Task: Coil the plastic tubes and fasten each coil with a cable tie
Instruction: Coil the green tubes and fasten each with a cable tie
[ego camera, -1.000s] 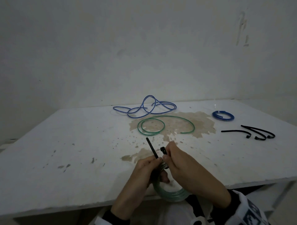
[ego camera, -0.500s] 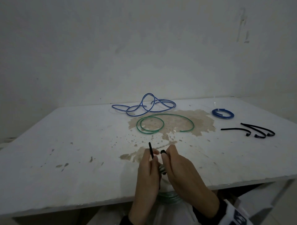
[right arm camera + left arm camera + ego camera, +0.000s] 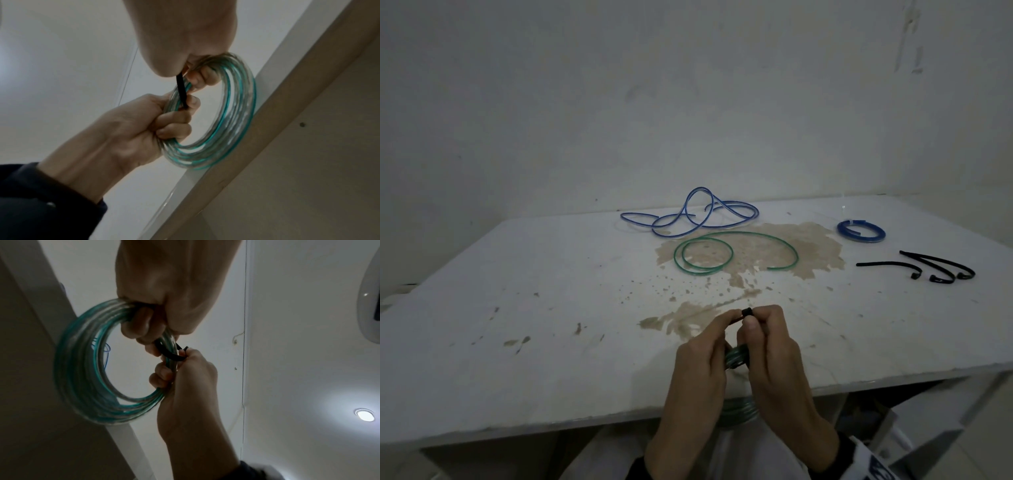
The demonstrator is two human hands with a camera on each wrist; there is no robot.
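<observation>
**Both hands close a black tie around a green coil at the table's near edge**

On the left of the pair, the left hand (image 3: 697, 370) curls its fingers through the green-striped clear tube coil (image 3: 82, 369) and pinches one end of the black cable tie (image 3: 170, 353) at its fingertips. Just beside it, the right hand (image 3: 774, 363) grips the same coil with curled fingers and pinches the tie's other end, which meets the first above the knuckles. The tie wraps across the bundled turns between the two hands. The coil hangs over the near edge of the white, stained table (image 3: 517, 308).

Farther back lie a loose blue tube (image 3: 690, 214) and a loose green tube (image 3: 722, 251). To the right sit a tied blue coil (image 3: 860, 231) and three spare black ties (image 3: 928, 269).
</observation>
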